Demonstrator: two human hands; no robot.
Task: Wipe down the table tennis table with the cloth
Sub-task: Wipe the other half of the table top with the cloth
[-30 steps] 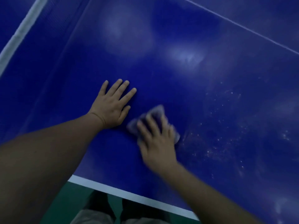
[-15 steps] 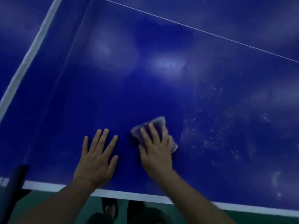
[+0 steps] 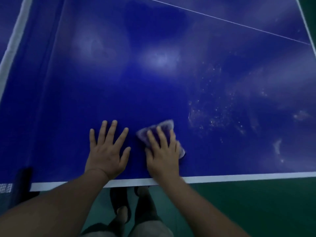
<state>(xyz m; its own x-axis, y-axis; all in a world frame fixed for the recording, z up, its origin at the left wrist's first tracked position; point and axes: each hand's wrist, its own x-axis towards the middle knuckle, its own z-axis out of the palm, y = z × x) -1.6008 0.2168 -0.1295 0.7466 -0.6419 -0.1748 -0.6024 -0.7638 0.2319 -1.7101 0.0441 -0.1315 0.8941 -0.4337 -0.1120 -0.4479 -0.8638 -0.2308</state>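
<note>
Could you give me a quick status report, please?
Left hand flat on table. Right hand pressing cloth down. Dusty specks to its right.

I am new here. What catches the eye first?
Two bare hands near the white front edge of the glossy blue table tennis table: the left hand lies flat, the right hand presses a crumpled pale purple cloth. Right of the cloth, whitish specks dot the surface.

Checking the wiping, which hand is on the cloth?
The right hand, fingers flat over the purple cloth; the left hand rests on bare table.
</note>
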